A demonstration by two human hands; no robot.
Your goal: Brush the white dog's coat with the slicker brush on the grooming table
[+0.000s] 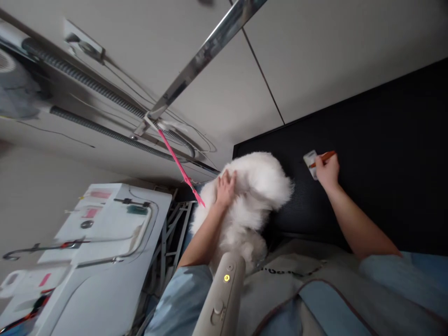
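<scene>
A white fluffy dog (257,182) is on the black table (378,154), in the middle of the view. My left hand (226,189) lies on its fur with the fingers spread. Off to the right, apart from the dog, my right hand (328,171) is closed round the wooden handle of a slicker brush (310,162). The brush's pale head is low over the table or on it; I cannot tell which. A pink strap (175,161) runs down to the dog's coat near my left hand.
A beige dryer nozzle (224,296) with a yellow light rises at the bottom centre. The strap hangs from a slanting metal bar (206,53). Grey hoses (94,123) and cables run along the wall. At the left stands a white bathing tub (105,284) with fittings.
</scene>
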